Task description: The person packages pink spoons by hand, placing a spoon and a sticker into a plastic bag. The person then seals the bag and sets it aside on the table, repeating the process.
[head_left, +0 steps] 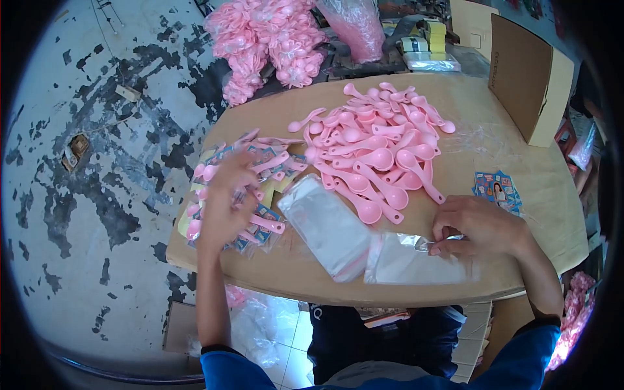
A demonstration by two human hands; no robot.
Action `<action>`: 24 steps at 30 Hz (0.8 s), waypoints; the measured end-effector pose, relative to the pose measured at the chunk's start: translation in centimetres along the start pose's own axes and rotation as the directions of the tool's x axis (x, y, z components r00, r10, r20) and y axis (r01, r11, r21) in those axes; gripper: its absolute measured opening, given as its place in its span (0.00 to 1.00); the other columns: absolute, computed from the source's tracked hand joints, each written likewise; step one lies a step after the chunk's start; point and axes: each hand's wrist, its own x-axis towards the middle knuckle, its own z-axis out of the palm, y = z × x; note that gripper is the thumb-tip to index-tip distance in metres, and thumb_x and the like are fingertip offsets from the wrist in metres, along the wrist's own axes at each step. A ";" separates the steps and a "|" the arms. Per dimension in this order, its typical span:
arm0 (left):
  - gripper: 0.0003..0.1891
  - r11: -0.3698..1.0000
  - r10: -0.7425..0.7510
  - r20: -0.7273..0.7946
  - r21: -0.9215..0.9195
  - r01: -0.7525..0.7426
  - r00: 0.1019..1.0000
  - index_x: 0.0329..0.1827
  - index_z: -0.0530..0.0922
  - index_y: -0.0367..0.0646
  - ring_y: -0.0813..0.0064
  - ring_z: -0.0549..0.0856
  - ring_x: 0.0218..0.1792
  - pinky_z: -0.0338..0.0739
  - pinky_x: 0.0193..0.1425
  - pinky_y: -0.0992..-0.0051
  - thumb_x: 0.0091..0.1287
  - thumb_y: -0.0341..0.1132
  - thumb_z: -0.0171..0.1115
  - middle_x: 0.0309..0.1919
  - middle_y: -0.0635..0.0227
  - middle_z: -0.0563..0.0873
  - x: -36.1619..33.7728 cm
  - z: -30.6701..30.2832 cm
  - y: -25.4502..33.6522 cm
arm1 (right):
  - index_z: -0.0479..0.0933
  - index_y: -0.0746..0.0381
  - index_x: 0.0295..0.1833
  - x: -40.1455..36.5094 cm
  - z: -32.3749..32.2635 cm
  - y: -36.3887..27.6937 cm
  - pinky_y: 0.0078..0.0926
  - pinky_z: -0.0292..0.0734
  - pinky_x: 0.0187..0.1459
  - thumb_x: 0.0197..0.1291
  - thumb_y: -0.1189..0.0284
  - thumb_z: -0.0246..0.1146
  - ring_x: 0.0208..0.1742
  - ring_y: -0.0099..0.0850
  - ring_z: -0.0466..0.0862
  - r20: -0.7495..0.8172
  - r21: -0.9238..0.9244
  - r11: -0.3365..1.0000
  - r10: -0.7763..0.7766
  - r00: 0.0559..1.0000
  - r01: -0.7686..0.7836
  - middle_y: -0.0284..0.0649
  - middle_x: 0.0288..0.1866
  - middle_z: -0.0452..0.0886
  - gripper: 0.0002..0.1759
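Observation:
My left hand (229,201) is over a pile of bagged pink spoons with blue cards (265,222) at the table's left; motion smears its fingers. On the right, my right hand (465,227) has its thumb and fingers pinched on the edge of a clear plastic bag (416,263) lying flat near the front edge. A stack of clear bags (328,227) lies slantwise between the hands. Behind it is a large heap of loose pink spoons (377,143). Several blue cards (497,190) lie just beyond my right hand.
An open cardboard box (520,78) stands at the back right of the brown table (273,110). Behind the table are bundled pink packs (266,39), a tall bag of pink items (356,32) and yellow stacks (435,37). Wrapped pink items (575,312) lie low at the right.

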 end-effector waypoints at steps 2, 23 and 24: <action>0.10 0.956 -0.072 0.248 -0.259 0.138 0.966 0.37 0.77 0.39 0.55 0.81 0.56 0.73 0.60 0.65 0.53 0.19 0.60 0.51 0.57 0.83 -1.3 1.6 2.6 | 0.76 0.63 0.37 -0.1 0.1 0.1 0.35 0.76 0.40 0.59 0.63 0.69 0.37 0.37 0.82 0.005 0.071 0.997 0.043 0.999 -0.043 0.40 0.31 0.80 0.14; 0.23 0.854 0.495 0.712 -0.506 -0.124 0.498 0.59 0.76 0.41 0.58 0.82 0.52 0.78 0.56 0.69 0.67 0.46 0.64 0.52 0.65 0.81 5.6 11.8 14.7 | 0.72 0.61 0.45 -1.0 -2.3 3.2 0.14 0.57 0.19 0.69 0.74 0.57 0.18 0.10 0.65 -0.552 0.619 0.786 0.444 0.706 -0.011 0.23 0.18 0.66 0.03; 0.27 0.774 0.467 0.603 -0.632 0.031 0.647 0.63 0.73 0.40 0.59 0.81 0.55 0.76 0.59 0.68 0.67 0.48 0.64 0.55 0.63 0.80 5.5 12.4 14.5 | 0.73 0.63 0.46 -1.2 -2.5 2.9 0.17 0.59 0.20 0.68 0.74 0.57 0.18 0.12 0.67 -0.534 0.618 0.786 0.399 0.745 0.022 0.26 0.18 0.69 0.05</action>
